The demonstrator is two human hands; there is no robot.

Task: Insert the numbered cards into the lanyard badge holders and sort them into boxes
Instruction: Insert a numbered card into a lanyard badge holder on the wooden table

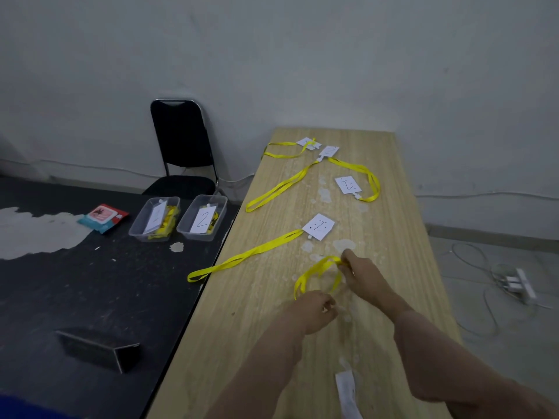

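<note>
On the wooden table (393,225), my right hand (358,269) pinches the top of a looped yellow lanyard (311,273). My left hand (316,308) grips the lower end of the same loop; what hangs from it is hidden. Several badge holders with numbered cards lie farther up the table, the nearest (318,226) with its yellow strap trailing left over the edge, another (348,185) behind it. Two clear boxes stand on the dark table to the left: the left box (154,219) and the right box (202,217) marked 2, both holding filled badges.
A white paper slip (348,391) lies near the table's front edge. A dark box (99,352) and a red-and-teal packet (102,217) sit on the dark table (60,297). A black chair (181,152) stands by the wall. Cables and a power strip (520,285) lie on the floor at right.
</note>
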